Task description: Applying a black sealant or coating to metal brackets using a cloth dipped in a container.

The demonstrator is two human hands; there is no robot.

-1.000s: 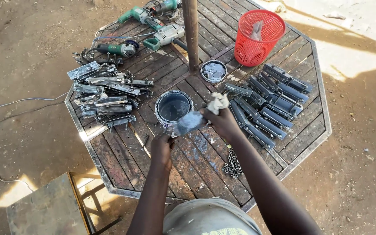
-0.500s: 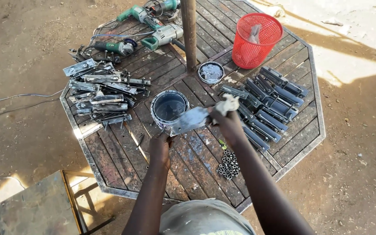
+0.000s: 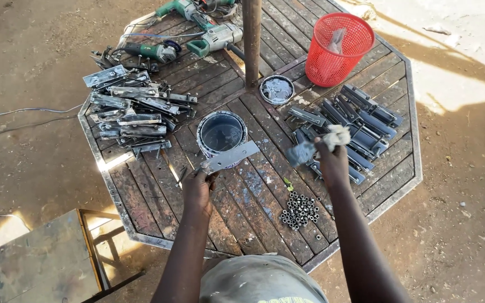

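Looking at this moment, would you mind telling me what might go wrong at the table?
The flat metal plate, pinched at one end by the left hand, hangs beside the open paint can; a swing might tip it. The wet rag in the right hand could drip onto the dark painted brackets. The pile of small nuts might get scattered by a forearm.

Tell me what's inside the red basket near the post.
The red basket holds a crumpled pale grey piece, cloth or plastic, leaning against its inner wall. Its mesh wall hides the bottom, so anything lying beneath that piece cannot be seen.
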